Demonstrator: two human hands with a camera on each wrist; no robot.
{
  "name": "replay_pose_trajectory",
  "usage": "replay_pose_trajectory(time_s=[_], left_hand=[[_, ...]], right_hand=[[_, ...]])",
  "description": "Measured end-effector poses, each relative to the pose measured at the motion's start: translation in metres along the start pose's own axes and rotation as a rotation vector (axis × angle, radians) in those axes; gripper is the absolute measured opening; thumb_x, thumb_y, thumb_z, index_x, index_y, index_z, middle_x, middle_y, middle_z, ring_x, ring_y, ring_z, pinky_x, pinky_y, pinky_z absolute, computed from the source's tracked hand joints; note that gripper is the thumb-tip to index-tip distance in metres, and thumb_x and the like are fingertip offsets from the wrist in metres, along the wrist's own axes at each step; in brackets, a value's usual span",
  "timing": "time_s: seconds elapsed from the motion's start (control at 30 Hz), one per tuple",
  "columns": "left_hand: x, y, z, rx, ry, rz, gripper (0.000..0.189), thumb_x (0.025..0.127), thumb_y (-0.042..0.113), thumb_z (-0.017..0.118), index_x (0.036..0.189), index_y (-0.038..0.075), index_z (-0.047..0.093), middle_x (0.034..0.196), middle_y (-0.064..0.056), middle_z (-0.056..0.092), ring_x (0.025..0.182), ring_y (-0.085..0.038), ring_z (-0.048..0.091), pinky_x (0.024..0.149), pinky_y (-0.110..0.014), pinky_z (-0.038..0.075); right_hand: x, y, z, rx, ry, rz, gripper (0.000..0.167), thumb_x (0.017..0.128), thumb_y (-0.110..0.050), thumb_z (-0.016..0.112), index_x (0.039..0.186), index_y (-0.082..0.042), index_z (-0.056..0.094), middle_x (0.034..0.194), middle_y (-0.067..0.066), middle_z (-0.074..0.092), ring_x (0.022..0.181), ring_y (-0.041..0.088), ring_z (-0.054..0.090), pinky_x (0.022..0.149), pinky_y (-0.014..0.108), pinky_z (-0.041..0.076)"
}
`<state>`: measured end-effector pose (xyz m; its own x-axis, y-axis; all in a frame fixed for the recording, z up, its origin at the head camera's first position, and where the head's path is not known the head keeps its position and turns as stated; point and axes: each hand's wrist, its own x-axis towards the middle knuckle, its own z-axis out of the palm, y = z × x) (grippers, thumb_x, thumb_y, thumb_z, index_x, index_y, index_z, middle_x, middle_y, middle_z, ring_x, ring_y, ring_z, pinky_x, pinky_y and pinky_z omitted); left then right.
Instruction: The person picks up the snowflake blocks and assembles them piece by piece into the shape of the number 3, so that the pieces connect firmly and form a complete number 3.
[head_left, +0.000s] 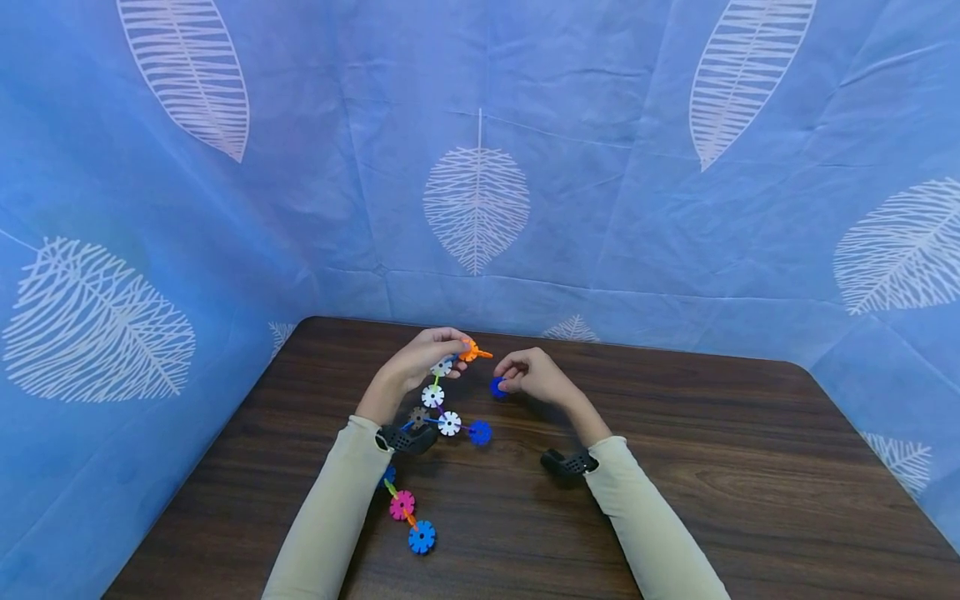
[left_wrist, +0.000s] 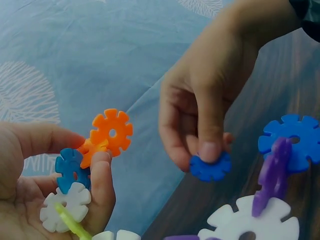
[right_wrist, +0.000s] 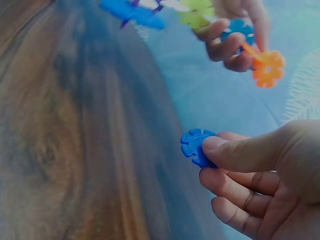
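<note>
My left hand (head_left: pixel 420 360) pinches an orange notched disc piece (left_wrist: pixel 95 148) near the end of a chain of interlocking flower discs. A second orange disc (left_wrist: pixel 112 133) stands out past the fingertips, joined to the first. Below the fingers the chain runs on through a blue disc (left_wrist: pixel 71 169) and a white disc (left_wrist: pixel 66 207). My right hand (head_left: pixel 537 377) holds a loose dark blue disc (right_wrist: pixel 196 147) between thumb and fingers, apart from the chain and to the right of the orange discs.
The chain carries on over the brown table (head_left: pixel 712 467) by the left wrist, with a white disc (head_left: pixel 449 423) and a dark blue disc (head_left: pixel 480 432). Nearer the front lie a pink disc (head_left: pixel 402 505) and a blue disc (head_left: pixel 422 537). Behind the table hangs a blue leaf-print cloth (head_left: pixel 585 208).
</note>
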<state>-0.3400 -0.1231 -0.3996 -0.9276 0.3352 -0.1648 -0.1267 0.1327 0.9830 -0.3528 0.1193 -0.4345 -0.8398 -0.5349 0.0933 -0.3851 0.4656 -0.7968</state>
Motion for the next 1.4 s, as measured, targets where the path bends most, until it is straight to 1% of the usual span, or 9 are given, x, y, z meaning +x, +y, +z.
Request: replay_pose_trajectory(time_s=[0.2, 0.43, 0.63, 0.8, 0.9, 1.0, 1.1, 1.23, 1.4], left_hand=[[0.001, -0.001, 0.001, -0.006, 0.009, 0.017, 0.033, 0.101, 0.019, 0.065, 0.126, -0.002, 0.065, 0.103, -0.006, 0.066, 0.087, -0.022, 0.063, 0.083, -0.034, 0.059], [0.000, -0.001, 0.003, -0.012, 0.029, 0.037, 0.026, 0.097, 0.015, 0.070, 0.119, 0.002, 0.066, 0.100, -0.005, 0.068, 0.093, -0.028, 0.063, 0.089, -0.040, 0.058], [0.000, -0.001, 0.003, -0.003, 0.061, 0.036, 0.027, 0.093, 0.017, 0.075, 0.117, 0.005, 0.068, 0.103, -0.007, 0.068, 0.103, -0.037, 0.063, 0.101, -0.053, 0.053], [0.001, 0.000, 0.002, -0.007, 0.078, 0.031, 0.027, 0.093, 0.017, 0.076, 0.117, 0.006, 0.067, 0.112, -0.015, 0.069, 0.099, -0.033, 0.065, 0.100, -0.051, 0.054], [0.001, 0.000, 0.002, -0.012, 0.082, 0.027, 0.029, 0.093, 0.018, 0.076, 0.118, 0.007, 0.067, 0.116, -0.017, 0.070, 0.097, -0.030, 0.066, 0.103, -0.054, 0.052], [0.001, 0.000, 0.002, -0.013, 0.088, 0.023, 0.030, 0.093, 0.018, 0.076, 0.119, 0.006, 0.066, 0.116, -0.016, 0.070, 0.099, -0.032, 0.066, 0.105, -0.054, 0.051], [0.001, 0.000, 0.002, -0.019, 0.094, 0.021, 0.031, 0.093, 0.018, 0.076, 0.120, 0.006, 0.066, 0.111, -0.012, 0.070, 0.106, -0.038, 0.065, 0.105, -0.055, 0.051], [0.000, 0.001, 0.002, -0.019, 0.101, 0.022, 0.032, 0.093, 0.018, 0.076, 0.121, 0.006, 0.066, 0.108, -0.009, 0.071, 0.105, -0.036, 0.066, 0.104, -0.054, 0.051], [0.000, 0.001, 0.003, -0.015, 0.099, 0.027, 0.033, 0.093, 0.018, 0.076, 0.122, 0.006, 0.066, 0.115, -0.014, 0.070, 0.094, -0.025, 0.067, 0.105, -0.055, 0.050]], right_hand=[[-0.006, -0.007, -0.007, 0.032, 0.069, 0.015, 0.020, 0.094, -0.002, 0.071, 0.112, 0.005, 0.075, 0.091, 0.015, 0.075, 0.078, 0.018, 0.070, 0.070, 0.039, 0.059], [-0.010, -0.013, -0.011, 0.116, 0.128, 0.029, 0.017, 0.095, -0.004, 0.071, 0.109, 0.003, 0.075, 0.093, 0.022, 0.075, 0.086, 0.044, 0.070, 0.074, 0.055, 0.060], [-0.010, -0.020, -0.011, 0.246, 0.156, 0.034, 0.020, 0.095, -0.003, 0.070, 0.110, 0.010, 0.069, 0.095, 0.026, 0.075, 0.084, 0.034, 0.075, 0.082, 0.057, 0.060], [-0.010, -0.025, -0.009, 0.349, 0.199, 0.053, 0.022, 0.096, -0.002, 0.069, 0.111, 0.012, 0.065, 0.094, 0.023, 0.075, 0.091, 0.044, 0.074, 0.086, 0.056, 0.059], [-0.009, -0.028, -0.007, 0.385, 0.220, 0.049, 0.020, 0.096, -0.002, 0.068, 0.110, 0.012, 0.063, 0.095, 0.027, 0.074, 0.091, 0.044, 0.074, 0.088, 0.057, 0.057], [-0.009, -0.028, -0.007, 0.423, 0.235, 0.042, 0.019, 0.096, -0.001, 0.068, 0.109, 0.011, 0.062, 0.094, 0.026, 0.074, 0.087, 0.037, 0.076, 0.090, 0.061, 0.055], [-0.009, -0.029, -0.007, 0.449, 0.240, 0.036, 0.022, 0.096, -0.001, 0.068, 0.113, 0.011, 0.061, 0.090, 0.016, 0.076, 0.082, 0.027, 0.077, 0.091, 0.062, 0.054], [-0.009, -0.029, -0.007, 0.451, 0.240, 0.024, 0.031, 0.097, -0.003, 0.068, 0.123, 0.012, 0.061, 0.089, 0.005, 0.075, 0.079, 0.016, 0.076, 0.088, 0.054, 0.059], [-0.009, -0.028, -0.007, 0.474, 0.247, 0.002, 0.033, 0.097, -0.003, 0.068, 0.126, 0.012, 0.062, 0.093, 0.010, 0.075, 0.080, 0.016, 0.077, 0.081, 0.039, 0.064]])
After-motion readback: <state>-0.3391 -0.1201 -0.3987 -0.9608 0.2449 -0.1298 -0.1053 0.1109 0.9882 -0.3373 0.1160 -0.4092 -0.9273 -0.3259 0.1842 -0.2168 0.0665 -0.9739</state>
